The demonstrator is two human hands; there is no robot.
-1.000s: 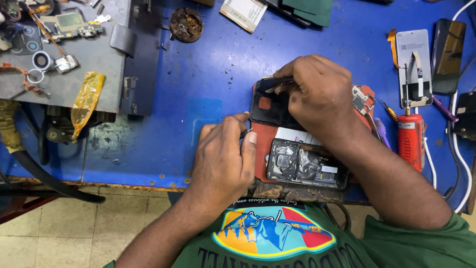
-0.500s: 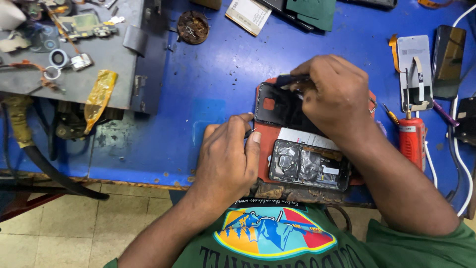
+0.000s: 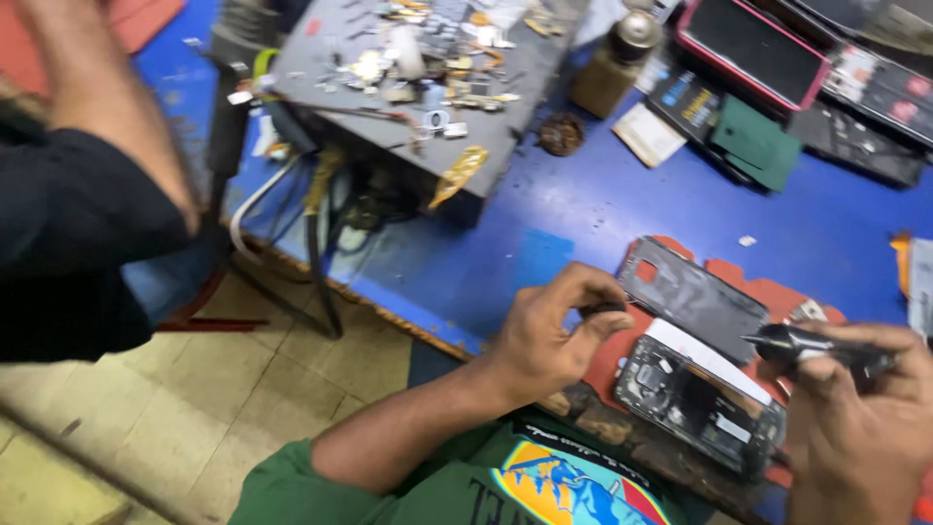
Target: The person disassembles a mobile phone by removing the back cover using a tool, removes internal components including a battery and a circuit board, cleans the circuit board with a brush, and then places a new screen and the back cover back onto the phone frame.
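Left hand (image 3: 546, 335) is curled up pretty tight, fingertips pinching a small dark bit right at the corner of the opened phone (image 3: 702, 401), which sits on a red mat (image 3: 768, 292) near the front edge of the blue surface (image 3: 826, 228). Right hand (image 3: 860, 437) is wrapped around a black screwdriver (image 3: 812, 345), tip hovering just over the phone. The detached back cover (image 3: 692, 297) lies just beside it. Someone else's arm in a dark sleeve (image 3: 73, 243) is off by the left edge.

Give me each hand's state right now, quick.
Left hand: fingers pinched on a small dark part beside the opened phone.
Right hand: closed around a black screwdriver, tip pointing left over the phone.
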